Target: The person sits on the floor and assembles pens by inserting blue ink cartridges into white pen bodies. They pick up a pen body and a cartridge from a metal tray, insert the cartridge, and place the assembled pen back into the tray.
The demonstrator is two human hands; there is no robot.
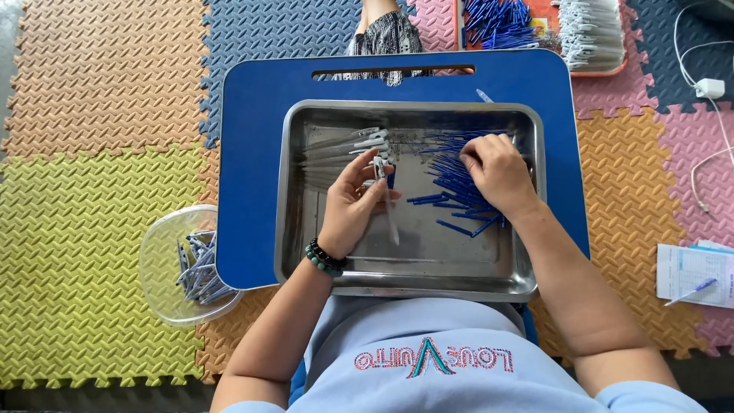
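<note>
My shirt (428, 359) fills the near edge, and the steel tray (428, 279) sits just beyond it on a blue lap board (252, 153). My left hand (352, 210), beads (324, 258) at the wrist, is over the tray's middle with thumb and fingers pinched on a pale pen barrel (388, 210) that slants down toward me. My right hand (501, 174) lies palm down on the heap of blue refills (451, 180), fingers curled into them; I cannot tell whether they grip any. More pale barrels (344, 149) lie in a row at the tray's far left. To my left, a clear tub (164, 264) on the foam mat (99, 115) holds finished pens (197, 268). Far off, an orange tray (600, 70) carries more refills (497, 19) and barrels (592, 34).
</note>
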